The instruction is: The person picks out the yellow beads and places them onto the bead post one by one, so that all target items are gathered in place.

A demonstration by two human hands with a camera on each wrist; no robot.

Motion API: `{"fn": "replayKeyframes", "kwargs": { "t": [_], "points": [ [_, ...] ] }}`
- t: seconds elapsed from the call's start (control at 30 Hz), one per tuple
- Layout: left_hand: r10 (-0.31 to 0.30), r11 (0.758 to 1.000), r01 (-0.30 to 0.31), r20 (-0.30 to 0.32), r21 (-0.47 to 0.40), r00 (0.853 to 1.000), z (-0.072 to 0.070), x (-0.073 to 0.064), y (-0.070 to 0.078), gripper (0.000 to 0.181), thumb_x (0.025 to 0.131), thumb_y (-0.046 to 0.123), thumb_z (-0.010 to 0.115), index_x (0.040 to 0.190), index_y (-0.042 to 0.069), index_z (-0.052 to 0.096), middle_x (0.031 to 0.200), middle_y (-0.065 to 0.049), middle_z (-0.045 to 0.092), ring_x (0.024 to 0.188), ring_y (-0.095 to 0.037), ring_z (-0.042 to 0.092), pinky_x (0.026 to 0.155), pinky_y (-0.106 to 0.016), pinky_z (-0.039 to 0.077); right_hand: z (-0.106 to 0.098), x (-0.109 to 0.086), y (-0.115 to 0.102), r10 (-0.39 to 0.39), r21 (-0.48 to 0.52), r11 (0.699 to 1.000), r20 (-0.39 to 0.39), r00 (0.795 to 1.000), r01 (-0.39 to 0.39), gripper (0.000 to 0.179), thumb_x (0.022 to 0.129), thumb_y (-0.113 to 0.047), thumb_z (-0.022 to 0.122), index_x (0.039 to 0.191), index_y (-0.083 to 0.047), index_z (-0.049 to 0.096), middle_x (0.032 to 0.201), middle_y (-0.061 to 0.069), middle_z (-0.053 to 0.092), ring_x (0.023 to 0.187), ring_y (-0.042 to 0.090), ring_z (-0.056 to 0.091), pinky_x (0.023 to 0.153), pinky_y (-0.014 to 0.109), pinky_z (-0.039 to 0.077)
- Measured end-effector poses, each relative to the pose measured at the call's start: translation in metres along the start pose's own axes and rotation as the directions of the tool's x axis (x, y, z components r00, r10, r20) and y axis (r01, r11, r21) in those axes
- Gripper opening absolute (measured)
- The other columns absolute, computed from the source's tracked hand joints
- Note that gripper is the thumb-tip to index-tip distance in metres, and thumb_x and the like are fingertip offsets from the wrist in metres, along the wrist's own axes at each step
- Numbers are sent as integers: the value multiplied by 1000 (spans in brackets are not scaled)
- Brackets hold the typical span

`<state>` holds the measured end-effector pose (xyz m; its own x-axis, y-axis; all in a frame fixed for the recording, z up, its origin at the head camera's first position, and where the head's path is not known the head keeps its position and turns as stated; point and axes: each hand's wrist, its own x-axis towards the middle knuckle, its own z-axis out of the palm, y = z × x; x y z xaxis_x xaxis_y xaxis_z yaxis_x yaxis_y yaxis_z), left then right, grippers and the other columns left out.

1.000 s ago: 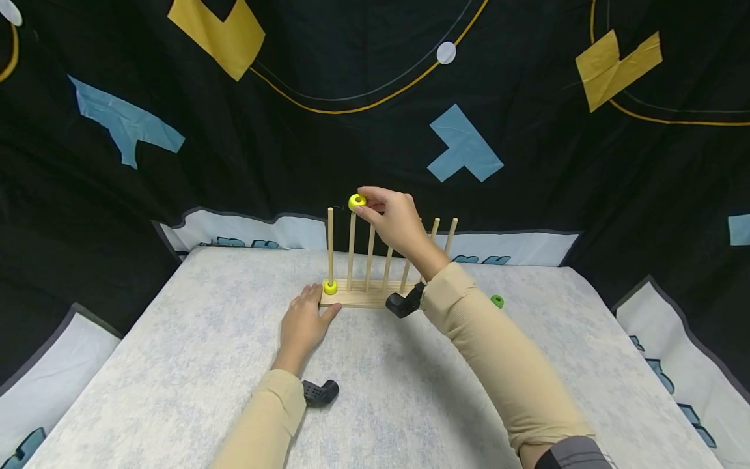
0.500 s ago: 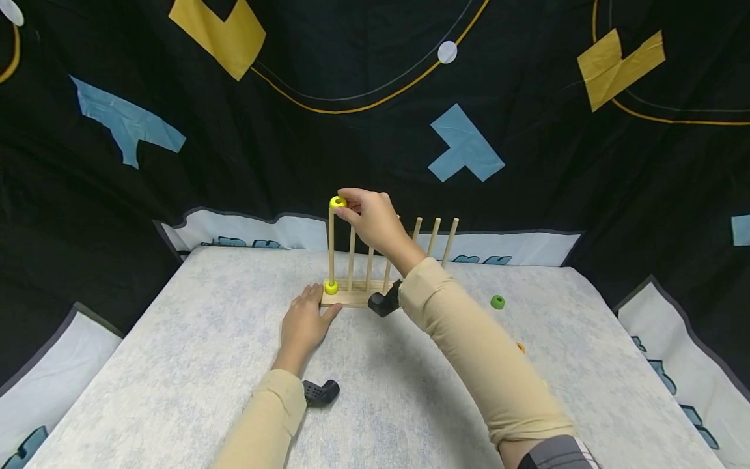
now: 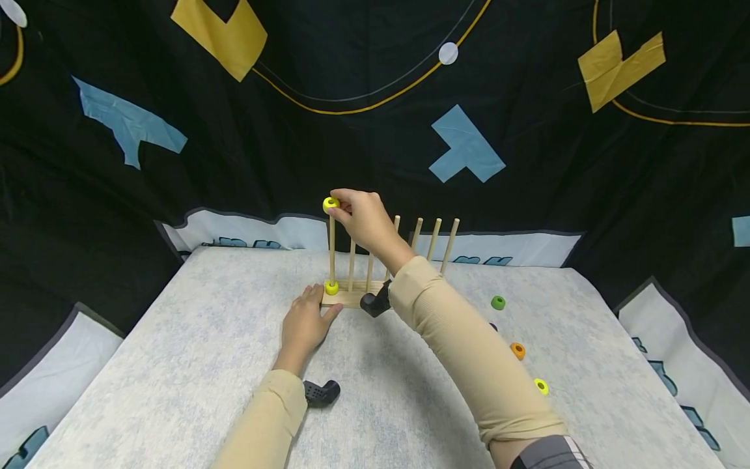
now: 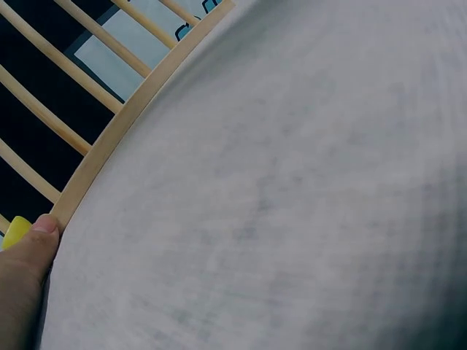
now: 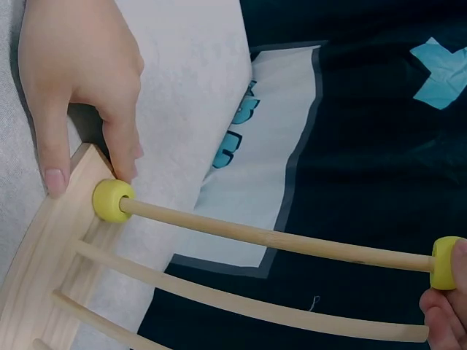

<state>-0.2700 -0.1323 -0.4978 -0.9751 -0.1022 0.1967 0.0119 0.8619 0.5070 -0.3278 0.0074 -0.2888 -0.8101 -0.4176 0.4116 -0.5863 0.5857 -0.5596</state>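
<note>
In the head view my right hand (image 3: 366, 221) pinches a yellow bead (image 3: 331, 205) between thumb and fingers, right at the tip of the leftmost peg of a wooden peg rack (image 3: 346, 299). The right wrist view shows that peg's end meeting this upper bead (image 5: 443, 264). Another yellow bead (image 5: 111, 200) sits at the foot of the same peg, against the base. My left hand (image 3: 303, 327) holds the left end of the base, thumb along the front edge and fingers on the far side. The left wrist view shows its thumb (image 4: 40, 237) at the base's edge.
Right of the rack lie a green bead (image 3: 498, 303), an orange bead (image 3: 518, 351) and a yellow bead (image 3: 541, 387). A purple piece (image 3: 493, 326) peeks out beside the right sleeve. Several bare pegs stand close together right of the worked peg. A dark curtain (image 3: 363, 156) hangs behind the table.
My right hand has carried the yellow bead leftward, from above the second peg to the tip of the leftmost one. Beads on the right came out from behind the sleeve. The left hand stayed.
</note>
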Motion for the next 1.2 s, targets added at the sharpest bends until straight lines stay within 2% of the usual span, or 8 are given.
{"fn": "replayKeyframes", "kwargs": {
  "t": [0.4, 0.67, 0.97, 1.2],
  "points": [
    [6, 1000, -6, 8, 4, 1000, 0, 2, 2, 74, 95, 52, 60, 149, 4, 43, 154, -18, 44, 145, -38, 38, 115, -59, 36, 0, -1, 5, -3, -14, 1000, 8, 1000, 3, 41, 96, -20, 66, 134, -7, 61, 124, 8, 71, 107, 15, 70, 90, 21, 58],
    [5, 1000, -5, 14, 6, 1000, 1, 3, 2, 74, 95, 53, 59, 149, 4, 43, 154, -17, 44, 145, -38, 38, 115, -59, 36, 0, -2, 8, -20, -44, 999, 4, 1000, 21, 41, 96, -19, 66, 135, -7, 61, 132, 9, 67, 119, 18, 66, 99, 26, 55],
    [-6, 1000, 6, 21, -9, 1000, 0, 1, 2, 74, 96, 52, 59, 150, 4, 42, 155, -16, 42, 147, -35, 36, 117, -57, 34, -5, -8, 9, -90, -44, 995, -42, 995, 88, 40, 96, -19, 67, 134, -8, 62, 132, 9, 66, 117, 18, 67, 97, 24, 55],
    [-1, 1000, 1, 13, -5, 1000, 0, 1, 1, 74, 95, 52, 60, 149, 4, 43, 155, -17, 43, 146, -36, 37, 116, -57, 35, -11, -21, 12, -130, -32, 991, -50, 990, 129, 40, 96, -20, 66, 134, -8, 62, 134, 8, 65, 116, 19, 66, 99, 26, 54]
  ]
}}
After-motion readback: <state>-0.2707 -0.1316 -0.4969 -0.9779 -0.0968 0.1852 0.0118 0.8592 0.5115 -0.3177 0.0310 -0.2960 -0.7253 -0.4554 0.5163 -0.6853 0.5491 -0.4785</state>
